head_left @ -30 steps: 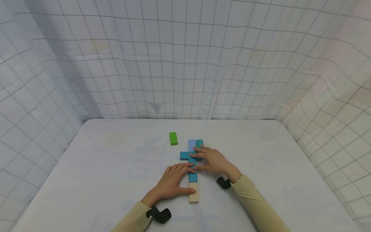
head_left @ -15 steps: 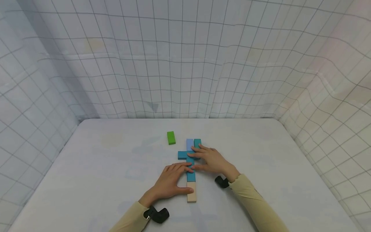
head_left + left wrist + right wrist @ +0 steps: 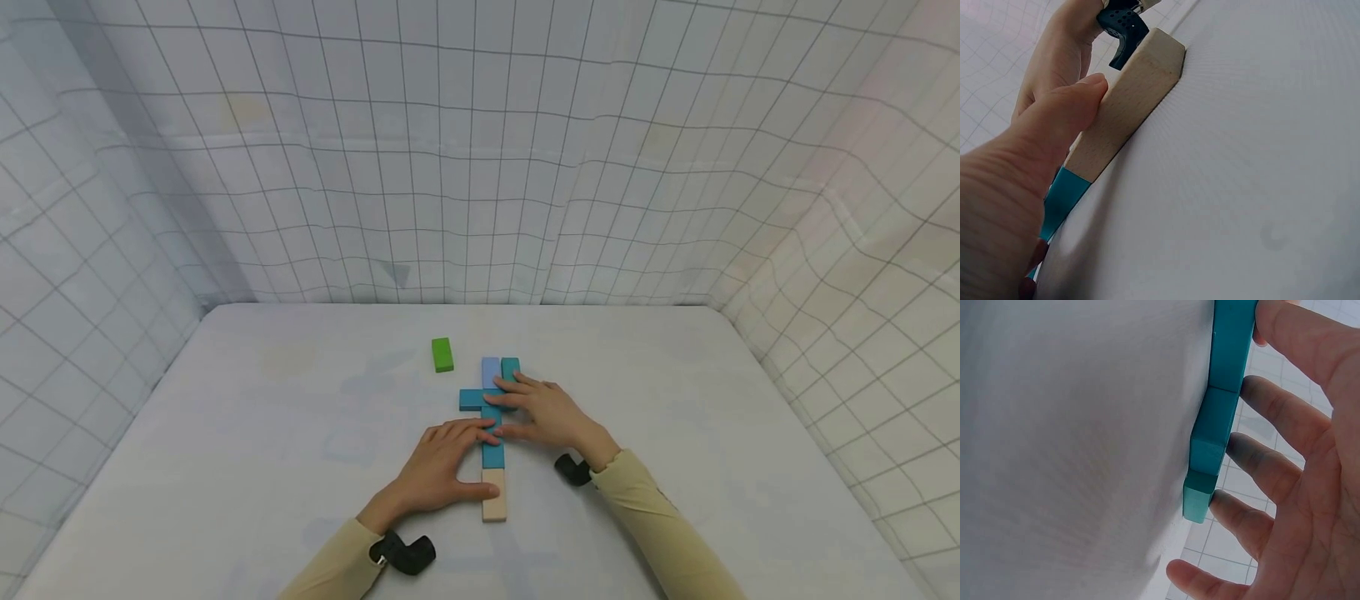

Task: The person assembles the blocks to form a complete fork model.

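Wooden blocks lie joined in a line on the white table. Nearest is a plain wood block (image 3: 493, 508), then blue blocks (image 3: 492, 456) lengthwise and a blue block (image 3: 470, 400) set crosswise. Beyond that, a periwinkle block (image 3: 491, 368) and a teal block (image 3: 510, 366) lie side by side. My left hand (image 3: 433, 475) rests with spread fingers on the lengthwise blue blocks, its thumb on the plain block's top edge. Fingers of my right hand (image 3: 551, 415), fairly straight and spread, touch the blue and teal blocks from above. Both hands partly cover the row.
A green block (image 3: 442, 355) lies apart, beyond and left of the row. Each wrist wears a black camera, such as the left one (image 3: 408, 554). White gridded curtains (image 3: 465, 167) hang behind the table (image 3: 262, 450) and along its sides.
The head view has shifted slightly, so everything appears a little further left. Both hands and the blocks keep the same places relative to each other.
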The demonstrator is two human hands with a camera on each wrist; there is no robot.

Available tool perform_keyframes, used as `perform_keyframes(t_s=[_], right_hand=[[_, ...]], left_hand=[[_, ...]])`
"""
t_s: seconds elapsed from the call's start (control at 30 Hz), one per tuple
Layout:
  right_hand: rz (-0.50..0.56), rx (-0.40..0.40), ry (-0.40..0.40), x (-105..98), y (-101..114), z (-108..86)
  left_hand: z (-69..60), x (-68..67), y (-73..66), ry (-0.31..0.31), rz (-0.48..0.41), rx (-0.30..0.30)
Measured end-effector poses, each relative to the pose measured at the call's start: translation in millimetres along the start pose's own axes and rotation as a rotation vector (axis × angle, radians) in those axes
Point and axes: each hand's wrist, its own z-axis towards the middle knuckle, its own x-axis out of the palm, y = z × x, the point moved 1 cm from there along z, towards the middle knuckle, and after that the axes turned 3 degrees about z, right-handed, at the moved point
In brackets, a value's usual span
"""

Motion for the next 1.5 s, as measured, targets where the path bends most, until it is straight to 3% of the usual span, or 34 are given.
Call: perform_keyframes(t_s=[0.4,0.63,0.8,0.9,1.0,1.1,1.2,1.27,1.33,1.43,1.5], right_hand=[[0.014,0.023,0.009,0,0,1.5],[0.031,0.017,-0.008,0,3,3.4],[0.031,0.013,-0.018,1,1,2.5],[0.043,0.009,-0.028,2,0,1.6],[0.068,0.015,-0.027,2,0,1.3],[0.086,0.033,-0.017,1,-1,1.7],[0.1,0.049,-0.004,1,-1,2.2],[0.102,0.055,-0.002,1,0,2.3],[0.107,0.058,0.001,1,0,2.0],[0.098,0.05,-0.001,0,1,1.8],[0.088,0.041,-0.006,-1,1,2.1]], left_hand=[[0.4,-1.9,-0.5,-0.01,-0.026,0.001],[-0.1,-4.9,0.2,-0.084,-0.045,0.03],[3.0,-6.5,-0.4,-0.111,-0.009,0.036],[8.5,-12.1,-2.2,-0.132,0.027,0.06],[16.8,-22.2,1.1,-0.194,0.046,0.062],[31.2,-35.5,15.3,-0.295,0.032,-0.003],[45.2,-45.7,39.9,-0.344,0.003,-0.148],[53.5,-49.8,57.6,-0.307,-0.018,-0.241],[59.9,-52.5,73.1,-0.223,-0.036,-0.312],[66.1,-55.4,88.9,-0.104,-0.089,-0.359],[68.7,-57.4,95.4,-0.074,-0.121,-0.376]])
